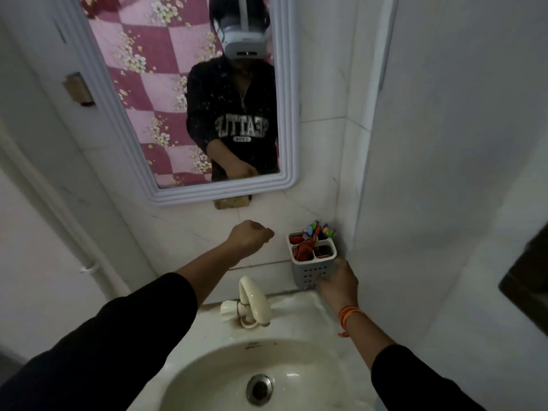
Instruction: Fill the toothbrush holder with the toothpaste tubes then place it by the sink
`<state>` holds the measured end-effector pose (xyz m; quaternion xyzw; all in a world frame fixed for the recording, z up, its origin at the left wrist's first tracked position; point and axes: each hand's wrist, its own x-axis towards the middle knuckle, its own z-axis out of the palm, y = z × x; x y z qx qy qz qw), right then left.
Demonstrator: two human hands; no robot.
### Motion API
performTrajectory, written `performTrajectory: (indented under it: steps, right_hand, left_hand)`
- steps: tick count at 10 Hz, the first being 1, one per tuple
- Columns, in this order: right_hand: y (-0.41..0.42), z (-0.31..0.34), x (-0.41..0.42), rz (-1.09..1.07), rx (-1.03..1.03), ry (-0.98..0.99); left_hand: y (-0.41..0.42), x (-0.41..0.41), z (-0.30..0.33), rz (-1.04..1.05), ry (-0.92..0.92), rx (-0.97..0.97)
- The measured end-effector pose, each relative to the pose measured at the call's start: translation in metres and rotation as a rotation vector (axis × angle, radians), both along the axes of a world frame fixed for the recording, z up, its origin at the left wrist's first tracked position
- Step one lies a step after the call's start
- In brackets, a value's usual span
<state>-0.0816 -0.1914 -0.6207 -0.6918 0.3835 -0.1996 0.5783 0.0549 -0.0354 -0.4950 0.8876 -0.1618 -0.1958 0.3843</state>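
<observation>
Resting on the back right corner of the sink [299, 310] ledge: grey toothbrush holder [312, 264], upright, perforated front wall, base at the joint between ledge and tiled wall [320, 161]. Just beside the corner where two walls meet.

Holder contents: red toothpaste tubes [305, 251] standing in the compartments, ends up; exact count not discernible. Multicoloured toothbrushes [318, 228] projecting from the rear compartment, heads above the rim.

Right hand [338, 281]: placed against the lower right side of the holder, fingers curled around its wall, touching it. Fingertips partly hidden behind the holder; firm clamping versus light contact not determinable. Orange thread band [350, 314] on the wrist, dark sleeve pulled back along the forearm.

Left hand [250, 235]: raised above the ledge, left of the holder and clear of it. Fingers loosely curled inward, holding nothing visible.

Cream faucet [254, 302]: mounted centre rear of the basin, spout arching forward, between the two forearms. Metal drain [259, 389] at the bottom of the bowl.

Mirror [184, 93]: white frame, fixed to the wall above the faucet; reflecting a person in a dark sweatshirt wearing a head-mounted device, with a pink checked floral cloth behind.
</observation>
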Motion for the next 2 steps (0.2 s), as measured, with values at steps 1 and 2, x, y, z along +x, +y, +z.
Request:
performTrajectory:
  steps: [1, 2]
  right_hand:
    - [0.025, 0.031, -0.008, 0.048, -0.008, -0.060]
    - [0.064, 0.086, -0.021, 0.118, -0.119, -0.110]
  left_hand:
    - [0.029, -0.021, 0.033, -0.110, -0.195, 0.038]
    - [0.064, -0.043, 0.061, -0.137, -0.426, 0.017]
